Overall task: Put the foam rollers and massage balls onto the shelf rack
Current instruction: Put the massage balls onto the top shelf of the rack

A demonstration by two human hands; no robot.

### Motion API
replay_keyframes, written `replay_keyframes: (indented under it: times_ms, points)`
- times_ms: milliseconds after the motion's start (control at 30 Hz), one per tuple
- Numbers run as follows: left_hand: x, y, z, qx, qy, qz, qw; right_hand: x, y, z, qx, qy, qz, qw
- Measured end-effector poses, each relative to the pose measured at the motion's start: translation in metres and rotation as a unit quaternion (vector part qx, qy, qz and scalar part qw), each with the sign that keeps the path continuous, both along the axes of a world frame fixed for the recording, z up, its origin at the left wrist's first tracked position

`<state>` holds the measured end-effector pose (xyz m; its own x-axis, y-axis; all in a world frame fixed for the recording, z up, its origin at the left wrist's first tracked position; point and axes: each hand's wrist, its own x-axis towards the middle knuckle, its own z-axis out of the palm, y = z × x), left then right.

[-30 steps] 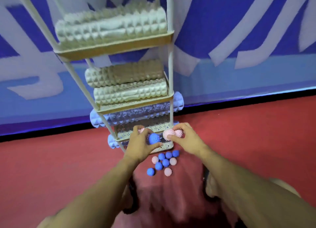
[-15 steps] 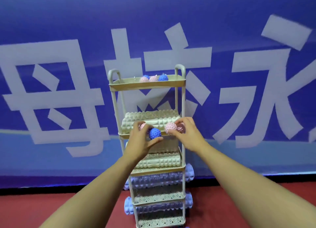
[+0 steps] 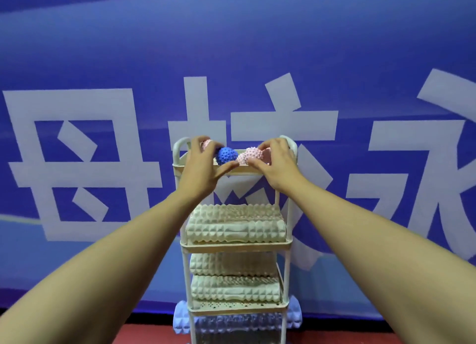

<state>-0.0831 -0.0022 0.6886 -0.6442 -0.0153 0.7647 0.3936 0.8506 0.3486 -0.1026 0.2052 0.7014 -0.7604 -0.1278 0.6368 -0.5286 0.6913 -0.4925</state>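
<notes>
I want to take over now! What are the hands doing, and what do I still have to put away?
Left hand: grips a blue spiky ball, with a pink ball tucked behind the fingers.
Right hand: grips pink spiky balls.
Both hands are at the top tray of the shelf rack, balls not yet let go.
Done: cream foam rollers fill the middle shelves; a pale blue roller lies lower down.
Left: set these balls in the top tray. Whether more lie on the floor is out of view.
</notes>
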Motion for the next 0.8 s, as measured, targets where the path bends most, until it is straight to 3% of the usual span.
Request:
replay_keyframes:
  times_ms: [267,400,633,800]
  points:
    - [-0.057,-0.018,0.006,-0.039,-0.091,0.139,0.985,-0.04,-0.036,0.013,0.092,-0.074,-0.052,0.992]
    - [-0.068,-0.024,-0.004,-0.108,-0.134,0.191,0.966,-0.045,-0.047,-0.002,0.178,-0.048,-0.053,0.981]
    - [-0.063,-0.019,-0.001,-0.125,-0.152,0.155,0.968,-0.043,-0.045,-0.017,0.201,-0.007,-0.09,0.975]
    - [-0.051,-0.021,-0.011,-0.099,-0.1,0.139,0.98,-0.036,-0.032,-0.027,0.211,0.01,-0.071,0.975]
